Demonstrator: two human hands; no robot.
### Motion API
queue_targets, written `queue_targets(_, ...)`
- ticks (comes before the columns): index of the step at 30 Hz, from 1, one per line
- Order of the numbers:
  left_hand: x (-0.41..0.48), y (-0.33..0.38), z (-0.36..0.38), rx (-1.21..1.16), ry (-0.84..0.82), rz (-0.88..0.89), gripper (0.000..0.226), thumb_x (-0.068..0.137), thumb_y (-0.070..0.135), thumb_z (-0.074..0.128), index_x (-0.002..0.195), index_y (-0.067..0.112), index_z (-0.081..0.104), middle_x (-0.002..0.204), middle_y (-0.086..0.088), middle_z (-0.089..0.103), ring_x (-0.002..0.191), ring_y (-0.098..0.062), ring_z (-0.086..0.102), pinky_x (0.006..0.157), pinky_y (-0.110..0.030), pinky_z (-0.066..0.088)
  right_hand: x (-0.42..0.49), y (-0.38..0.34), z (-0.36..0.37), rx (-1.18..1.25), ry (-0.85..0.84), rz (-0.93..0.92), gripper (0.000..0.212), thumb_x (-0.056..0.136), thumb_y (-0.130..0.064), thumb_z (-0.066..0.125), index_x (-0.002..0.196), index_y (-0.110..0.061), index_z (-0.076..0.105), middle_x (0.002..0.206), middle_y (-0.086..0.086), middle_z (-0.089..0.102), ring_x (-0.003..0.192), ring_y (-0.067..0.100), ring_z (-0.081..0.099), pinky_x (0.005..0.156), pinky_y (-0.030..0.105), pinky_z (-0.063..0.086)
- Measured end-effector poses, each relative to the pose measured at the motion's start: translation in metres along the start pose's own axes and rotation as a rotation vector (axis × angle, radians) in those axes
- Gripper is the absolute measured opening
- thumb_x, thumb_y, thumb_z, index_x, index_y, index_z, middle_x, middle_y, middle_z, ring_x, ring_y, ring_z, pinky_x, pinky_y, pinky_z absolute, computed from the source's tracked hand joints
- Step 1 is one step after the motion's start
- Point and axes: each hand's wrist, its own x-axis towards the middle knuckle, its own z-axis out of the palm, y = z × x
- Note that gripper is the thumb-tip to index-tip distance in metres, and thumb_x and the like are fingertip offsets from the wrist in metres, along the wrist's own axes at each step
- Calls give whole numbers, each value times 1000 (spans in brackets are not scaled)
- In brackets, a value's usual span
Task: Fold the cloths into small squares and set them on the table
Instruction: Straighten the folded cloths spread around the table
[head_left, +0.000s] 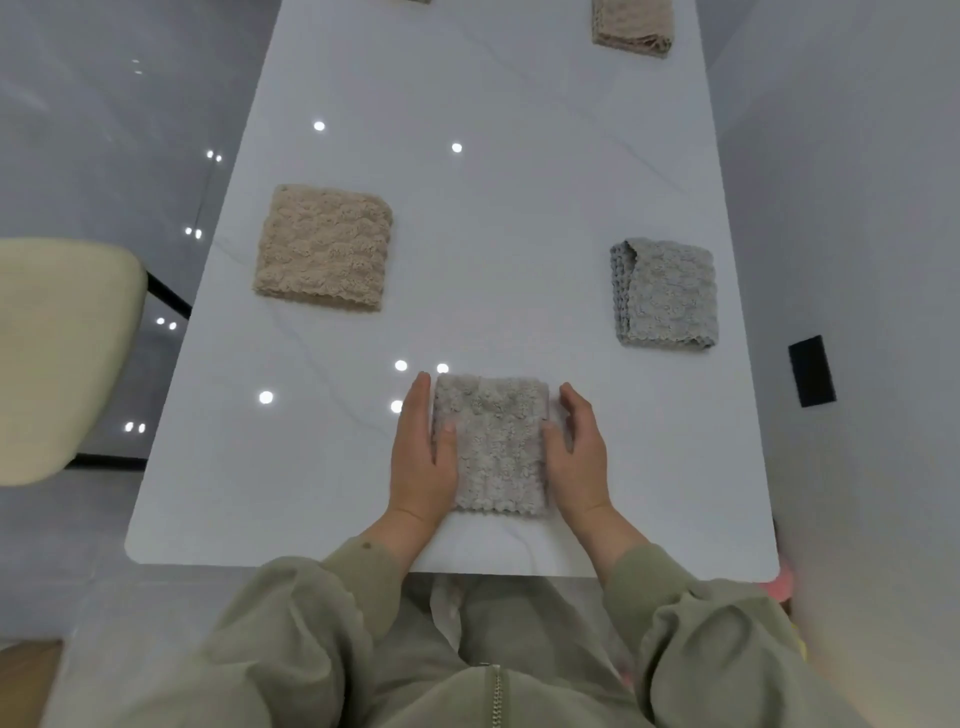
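Now: folded grey cloth (493, 447) between left hand (421, 457) and right hand (576, 452); grip spread, thumbs on top. Risk: uneven side push bunches folds, square skews on tabletop (467, 234).

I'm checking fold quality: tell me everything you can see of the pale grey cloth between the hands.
The pale grey cloth is a fluffy, bumpy-textured towel folded into a small, nearly square pad with a scalloped near edge. It lies flat on the white table near its front edge. The left hand lies along its left side and the right hand along its right, each with a thumb resting on top.
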Motion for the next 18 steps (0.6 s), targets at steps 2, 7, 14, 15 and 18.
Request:
queue_targets(2,-6,-3,0,-1,72,-7,61,93,46,30,147,19,22,146,12,26,139,-9,26,116,-31,23,8,2,-8,-53,-48,-22,57,88,-29,47,141,-12,38,143,1,42,131,11,38,110,23,27)
queue_targets(7,-21,-7,13,-36,316,-58,57,93,40,32,146,18,27,145,9,30,137,-9,30,114,-29,24,50,1,-31,-150,-282,-174,39,93,-9,50,132,-17,50,136,0,50,127,12,44,112,33,32)
queue_targets(14,-58,8,74,-202,869,-191,56,95,30,31,145,9,21,148,2,24,138,-5,22,111,-9,14,111,-26,-34,-223,-688,-305,39,95,-8,46,134,-16,49,132,-11,51,119,-2,46,98,7,33)
queue_targets(15,-62,10,86,-225,909,-212,57,94,33,31,146,11,19,149,3,22,140,-6,20,113,-12,14,115,-30,-30,-242,-739,-334,39,95,-8,46,133,-16,49,133,-10,51,120,-1,46,98,6,33)
queue_targets(18,-67,21,116,-281,975,-264,61,93,37,30,147,13,14,152,5,17,143,-8,16,116,-21,12,123,-43,-12,-270,-880,-384,37,95,-12,47,132,-16,51,137,-6,51,125,4,46,105,20,34)
